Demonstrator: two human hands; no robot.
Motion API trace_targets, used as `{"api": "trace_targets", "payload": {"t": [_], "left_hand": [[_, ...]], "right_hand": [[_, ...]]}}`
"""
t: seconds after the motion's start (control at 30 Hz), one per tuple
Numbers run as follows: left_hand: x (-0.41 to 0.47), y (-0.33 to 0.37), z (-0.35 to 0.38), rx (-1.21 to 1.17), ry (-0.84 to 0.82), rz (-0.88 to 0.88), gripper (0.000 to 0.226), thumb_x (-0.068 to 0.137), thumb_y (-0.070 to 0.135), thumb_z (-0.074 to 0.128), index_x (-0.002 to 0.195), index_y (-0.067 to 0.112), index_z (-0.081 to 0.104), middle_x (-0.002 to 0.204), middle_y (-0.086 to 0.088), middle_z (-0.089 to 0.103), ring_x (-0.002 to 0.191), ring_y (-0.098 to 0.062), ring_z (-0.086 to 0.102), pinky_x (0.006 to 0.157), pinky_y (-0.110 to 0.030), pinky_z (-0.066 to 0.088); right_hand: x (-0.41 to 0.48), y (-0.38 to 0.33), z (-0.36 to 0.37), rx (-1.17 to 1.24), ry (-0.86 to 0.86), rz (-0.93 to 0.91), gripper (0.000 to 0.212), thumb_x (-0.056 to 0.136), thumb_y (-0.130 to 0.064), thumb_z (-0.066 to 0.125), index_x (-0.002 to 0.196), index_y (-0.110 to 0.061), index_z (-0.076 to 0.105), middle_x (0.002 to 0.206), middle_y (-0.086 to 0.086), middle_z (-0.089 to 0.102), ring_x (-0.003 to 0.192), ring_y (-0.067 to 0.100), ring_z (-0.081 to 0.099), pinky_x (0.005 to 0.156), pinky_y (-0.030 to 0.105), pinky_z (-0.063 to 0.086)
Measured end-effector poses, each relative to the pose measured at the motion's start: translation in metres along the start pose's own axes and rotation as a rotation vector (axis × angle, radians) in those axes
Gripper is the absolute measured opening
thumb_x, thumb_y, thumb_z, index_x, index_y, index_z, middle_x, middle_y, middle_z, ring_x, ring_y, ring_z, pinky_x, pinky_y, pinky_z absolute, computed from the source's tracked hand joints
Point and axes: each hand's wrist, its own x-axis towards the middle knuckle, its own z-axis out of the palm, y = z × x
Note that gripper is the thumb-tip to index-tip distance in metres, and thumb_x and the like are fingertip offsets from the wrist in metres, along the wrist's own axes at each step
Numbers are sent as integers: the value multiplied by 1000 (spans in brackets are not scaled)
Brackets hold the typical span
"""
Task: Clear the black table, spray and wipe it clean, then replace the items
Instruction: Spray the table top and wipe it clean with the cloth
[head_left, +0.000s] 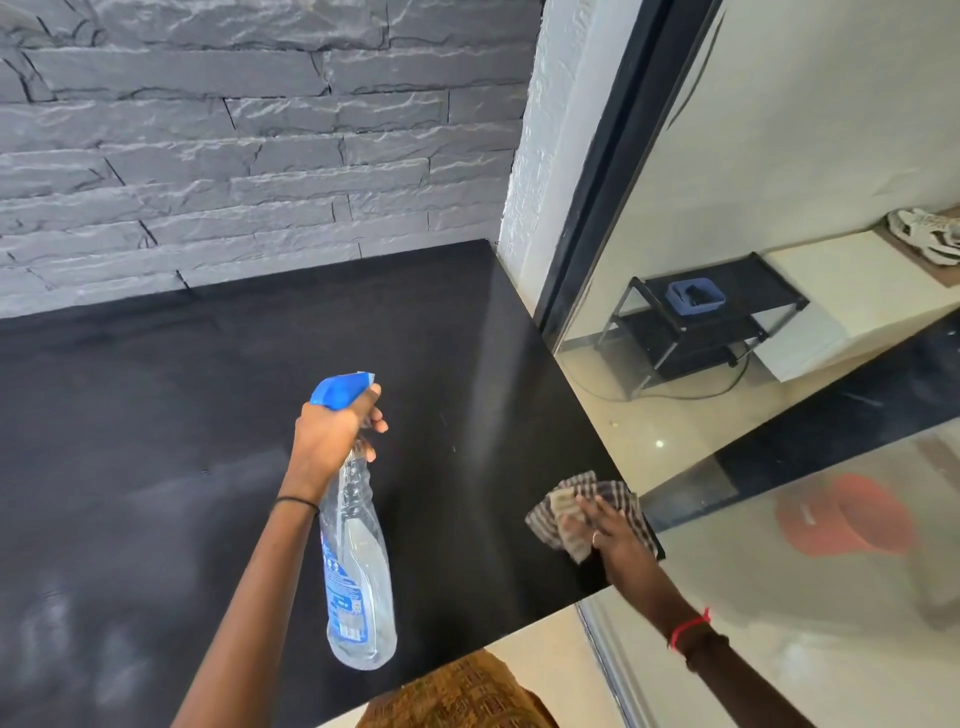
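At the centre of the frame the left hand (332, 436) is clenched round the neck of the spray bottle (358, 582), one finger up by the blue trigger head, the clear body hanging over the black table (182, 415). The bottle looks like thin, light plastic, likely slick if wet, and the narrow neck under the trigger is the sound place to hold it. At lower right, by the table's edge, the right hand (610, 530) lies with straight fingers on the checked cloth (618, 491), pressing rather than grasping. The cloth looks soft and limp and will probably bunch, so a flat palm should push it best.
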Motion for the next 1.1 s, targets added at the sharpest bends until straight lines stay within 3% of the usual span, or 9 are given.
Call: {"api": "trace_targets", "payload": {"t": [0.17,0.27,0.5,0.63,0.73,0.8,0.87,1.0,1.1], "left_hand": [[-4,0,-7,3,20,-6,15,91,27,65,82,15,64,64,-5,66,57,-33,54,51,-31,46],[-3,-2,-12,2,49,-11,16,91,27,65,81,15,64,63,-4,66,54,-32,53,51,-31,46],[19,-3,-24,-13,105,-62,19,89,29,67,78,14,66,62,-4,65,62,-35,55,49,-30,43],[38,5,-28,-13,148,-77,20,89,31,67,77,16,66,62,-3,66,66,-36,57,51,-31,44],[51,13,-30,-14,175,-73,18,90,30,66,78,16,67,61,-2,66,66,-36,57,51,-31,45],[59,18,-31,-17,199,-79,19,89,30,66,76,16,67,61,-1,66,65,-36,57,52,-31,45],[67,21,-32,-20,225,-86,21,89,29,66,74,16,66,60,-1,66,64,-36,56,53,-31,46],[78,23,-34,-31,262,-101,20,90,28,66,76,14,65,61,-3,65,59,-33,54,48,-29,44],[86,24,-38,-44,298,-108,18,90,26,66,79,13,64,63,-6,64,54,-26,55,42,-26,44]], "right_hand": [[106,21,-9,66,-126,187,46,65,6,39,101,4,68,125,23,58,115,43,54,108,30,23],[171,-7,-3,44,-187,191,61,71,-15,23,114,-3,65,138,15,49,128,34,43,115,33,16],[181,-112,28,91,-221,-146,50,62,1,46,106,-4,69,134,18,52,124,43,46,104,52,38],[134,-90,25,99,-155,-319,57,66,-5,44,117,-20,64,131,8,57,125,30,48,104,35,39],[133,-42,17,104,-111,-268,51,73,-11,36,113,-15,68,130,11,57,126,28,38,111,19,12],[165,-10,10,82,-111,-211,52,68,-11,32,100,-8,72,121,18,62,117,36,50,110,15,8],[211,15,3,107,-117,-152,50,68,-9,32,96,0,72,114,24,64,109,40,57,111,18,11],[315,27,-2,51,-147,7,58,71,10,40,124,-3,59,136,19,50,127,38,44,114,39,25],[377,-10,8,32,-172,-38,55,76,3,41,127,-11,58,137,14,51,125,35,45,112,39,29]]}}
